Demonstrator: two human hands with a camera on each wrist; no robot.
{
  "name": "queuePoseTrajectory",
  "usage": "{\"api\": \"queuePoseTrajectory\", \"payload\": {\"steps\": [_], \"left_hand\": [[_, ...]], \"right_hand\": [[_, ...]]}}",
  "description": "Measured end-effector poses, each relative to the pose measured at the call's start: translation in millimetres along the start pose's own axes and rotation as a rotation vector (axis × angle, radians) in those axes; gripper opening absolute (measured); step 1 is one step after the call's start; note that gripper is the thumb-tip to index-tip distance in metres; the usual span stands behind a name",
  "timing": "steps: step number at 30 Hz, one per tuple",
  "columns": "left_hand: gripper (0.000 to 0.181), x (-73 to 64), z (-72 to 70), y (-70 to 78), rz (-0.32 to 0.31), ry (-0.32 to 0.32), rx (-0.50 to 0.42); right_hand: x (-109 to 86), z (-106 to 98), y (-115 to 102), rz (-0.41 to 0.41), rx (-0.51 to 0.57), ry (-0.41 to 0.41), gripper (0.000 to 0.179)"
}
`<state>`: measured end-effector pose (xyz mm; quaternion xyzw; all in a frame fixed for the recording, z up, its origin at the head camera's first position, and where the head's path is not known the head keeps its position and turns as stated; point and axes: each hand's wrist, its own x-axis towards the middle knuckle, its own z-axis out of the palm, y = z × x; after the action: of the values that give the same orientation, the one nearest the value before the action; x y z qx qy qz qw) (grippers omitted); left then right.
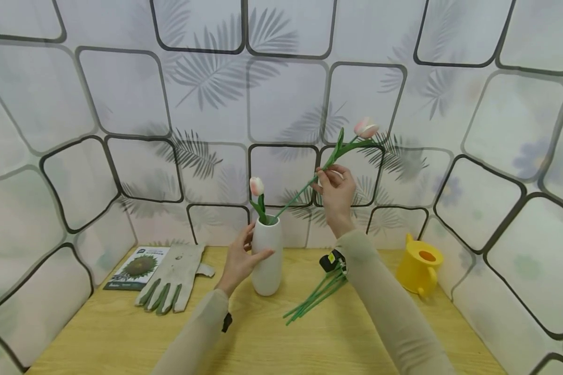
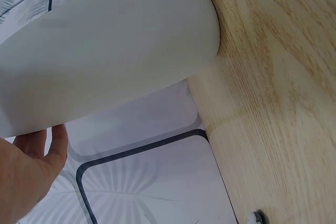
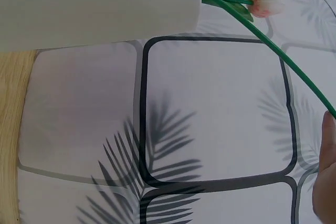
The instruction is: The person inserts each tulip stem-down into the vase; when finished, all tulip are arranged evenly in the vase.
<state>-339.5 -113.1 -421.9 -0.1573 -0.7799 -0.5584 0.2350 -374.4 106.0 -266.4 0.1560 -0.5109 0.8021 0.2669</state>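
A white vase [image 1: 267,265] stands upright on the wooden table, with my left hand [image 1: 241,260] gripping its side, thumb in front and fingers behind. In the left wrist view only part of that hand [image 2: 34,174] shows beside the vase [image 2: 115,51]. One pink-and-white tulip [image 1: 256,186] stands in the vase. My right hand [image 1: 338,195] pinches a second tulip [image 1: 366,128] by its green stem, just below the leaves. This stem [image 3: 278,51] slants down to the vase mouth; its lower end is hidden inside.
Several green stems [image 1: 316,299] lie on the table under my right forearm, their upper ends hidden. At the right stands a yellow watering can [image 1: 415,268]. Grey-green gloves [image 1: 175,276] and a sunflower seed packet [image 1: 138,267] lie at the left. A patterned wall [image 1: 281,99] rises behind the table.
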Motion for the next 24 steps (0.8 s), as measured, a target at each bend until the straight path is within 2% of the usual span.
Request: {"api": "queuePoseTrajectory", "payload": {"steps": [3,6,14,17,24], "left_hand": [[0.080,0.3,-0.4,0.1,0.008,0.009,0.004],[0.080,-1.3,-1.0,0.7,-0.011,0.006,0.005],[0.080,-1.8,-1.2,3.3,-0.038,-0.007,0.001],[0.080,-0.2,-0.6,2.7,-0.037,-0.010,-0.003],[0.080,0.3,0.3,-0.9,-0.031,-0.015,-0.003]], "right_hand": [[-2.2,2.7,4.4,-0.004,-0.018,-0.053,0.022],[-6.7,3.7,10.3,0.007,-0.046,-0.110,0.023],[-17.8,9.8,22.8,0.015,-0.108,-0.263,0.018],[-21.6,12.7,26.2,0.024,-0.164,-0.315,0.020],[-32.2,15.6,38.8,0.004,-0.380,-0.431,0.022]]}}
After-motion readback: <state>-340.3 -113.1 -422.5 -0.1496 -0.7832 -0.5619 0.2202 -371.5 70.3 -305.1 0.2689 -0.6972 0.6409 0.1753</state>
